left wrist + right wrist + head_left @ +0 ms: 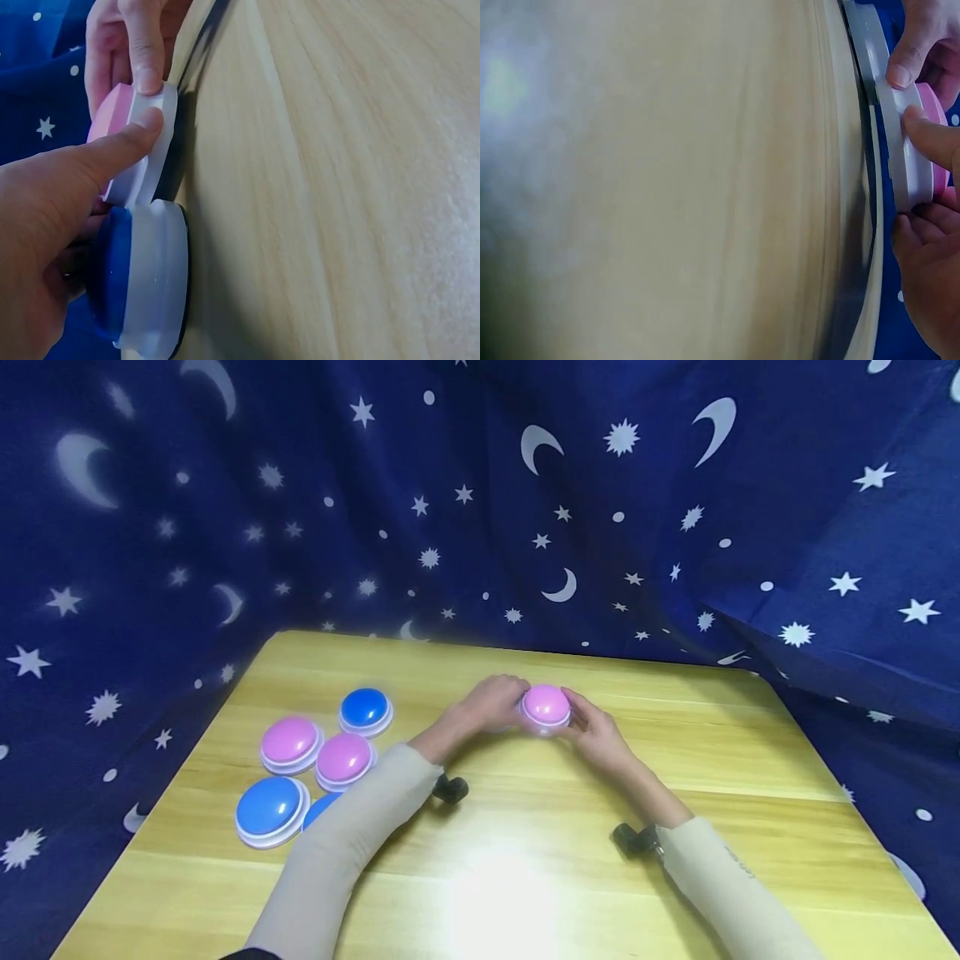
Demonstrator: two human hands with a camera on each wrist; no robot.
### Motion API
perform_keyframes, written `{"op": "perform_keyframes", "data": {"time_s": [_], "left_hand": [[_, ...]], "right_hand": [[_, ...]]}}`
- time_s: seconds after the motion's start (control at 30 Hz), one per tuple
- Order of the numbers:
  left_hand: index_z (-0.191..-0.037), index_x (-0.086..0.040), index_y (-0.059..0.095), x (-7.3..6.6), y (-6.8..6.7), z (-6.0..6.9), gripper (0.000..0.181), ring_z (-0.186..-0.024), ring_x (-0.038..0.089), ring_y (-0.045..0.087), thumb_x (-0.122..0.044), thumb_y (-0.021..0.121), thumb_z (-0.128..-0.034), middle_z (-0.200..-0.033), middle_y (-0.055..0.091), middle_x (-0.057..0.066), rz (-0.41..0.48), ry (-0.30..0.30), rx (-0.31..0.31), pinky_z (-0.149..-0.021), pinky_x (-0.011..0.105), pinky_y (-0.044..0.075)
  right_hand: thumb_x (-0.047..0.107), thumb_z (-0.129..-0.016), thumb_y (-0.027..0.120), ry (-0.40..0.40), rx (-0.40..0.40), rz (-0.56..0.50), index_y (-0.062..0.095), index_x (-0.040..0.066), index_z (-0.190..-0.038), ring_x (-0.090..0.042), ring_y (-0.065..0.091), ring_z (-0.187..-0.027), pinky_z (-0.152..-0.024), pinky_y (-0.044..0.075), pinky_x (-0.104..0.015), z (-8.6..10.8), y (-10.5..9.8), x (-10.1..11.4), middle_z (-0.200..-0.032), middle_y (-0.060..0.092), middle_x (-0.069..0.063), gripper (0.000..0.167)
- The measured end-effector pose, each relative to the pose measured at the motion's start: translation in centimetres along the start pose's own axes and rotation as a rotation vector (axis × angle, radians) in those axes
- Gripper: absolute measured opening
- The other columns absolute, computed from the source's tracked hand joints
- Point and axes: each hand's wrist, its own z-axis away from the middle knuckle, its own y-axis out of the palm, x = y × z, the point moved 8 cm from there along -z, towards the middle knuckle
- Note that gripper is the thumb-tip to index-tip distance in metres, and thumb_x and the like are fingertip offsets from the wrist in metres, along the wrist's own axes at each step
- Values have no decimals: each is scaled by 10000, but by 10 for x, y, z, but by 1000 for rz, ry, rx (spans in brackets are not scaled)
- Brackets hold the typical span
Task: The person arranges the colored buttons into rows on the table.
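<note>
A round push button with a pink dome [546, 704] and a white base is held by both hands near the far middle of the table. My left hand [497, 702] grips it from the left, the thumb [124, 150] on its white rim. From the right, my right hand [596, 735] pinches the same rim between thumb and fingers. The pink button appears slightly raised and tilted in the left wrist view. Beside it, under my left hand, a blue button [154, 277] stands on the table; in the head view that hand mostly hides it.
On the table's left side sit two pink buttons [290, 742] and several blue buttons [270, 810], one partly covered by my left sleeve [352, 843]. Behind the wooden table [525, 860] hangs a dark blue curtain [480, 527] with stars and moons.
</note>
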Motion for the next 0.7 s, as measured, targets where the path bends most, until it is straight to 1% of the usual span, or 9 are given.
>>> {"op": "perform_keyframes", "data": {"time_s": [0.23,0.47,0.57,0.7], "left_hand": [[-1082,-59,674,-6,-1,-6,473,-821,131,601,-404,828,-797,-927,666,14,-46,5,4,-793,256,509],[-1083,-70,669,-5,8,-6,451,-818,122,593,-413,802,-821,-918,654,-1,-66,-25,43,-785,248,507],[-1072,-68,675,-4,9,-5,426,-809,123,595,-400,793,-832,-908,656,0,-65,-29,38,-778,245,509],[-1078,-62,676,-3,6,-3,421,-806,119,594,-398,779,-847,-911,657,4,-63,-32,30,-771,237,511]], "right_hand": [[72,-913,703,13,5,32,312,4,-1526,-354,373,-1393,-1122,343,-405,-1,-6,-2,-1536,347,-225,730],[12,-910,675,-6,19,90,314,-47,-1507,-402,397,-1363,-1115,344,-472,0,-5,-3,-1500,372,-271,700],[33,-915,679,-8,23,101,319,-44,-1506,-392,377,-1379,-1127,324,-476,0,-4,-3,-1507,367,-261,697],[75,-926,682,-24,25,136,322,-33,-1510,-383,367,-1387,-1138,306,-479,-3,-4,-3,-1513,368,-244,695]]}}
